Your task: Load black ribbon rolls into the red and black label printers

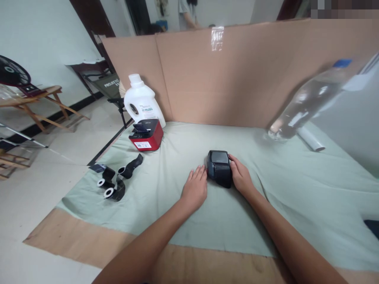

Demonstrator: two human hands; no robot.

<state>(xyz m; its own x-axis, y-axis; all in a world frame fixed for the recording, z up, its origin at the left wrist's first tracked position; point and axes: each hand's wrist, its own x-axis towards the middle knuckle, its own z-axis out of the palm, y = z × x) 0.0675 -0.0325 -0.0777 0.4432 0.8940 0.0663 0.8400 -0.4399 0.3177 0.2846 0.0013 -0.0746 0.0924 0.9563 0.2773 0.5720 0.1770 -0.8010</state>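
A small black boxy device (222,173) with a grey panel on its upper face lies on the pale green cloth (183,232), between my two hands. My left hand (195,187) rests at its left side, fingers stretched out and fingertips at or very near the casing. On the other side, my right hand (241,173) holds the device's right edge, with the thumb along the casing; its other fingers are mostly hidden. To the left lie several black rolls with white cores, among them one roll (127,170) with a loose curled end.
A red and black box-shaped device (147,136) stands before a white jug (142,100) at back left. A cardboard panel (213,79) closes the back. A large clear bottle (308,104) with a blue cap leans at right, near a white tube (310,139).
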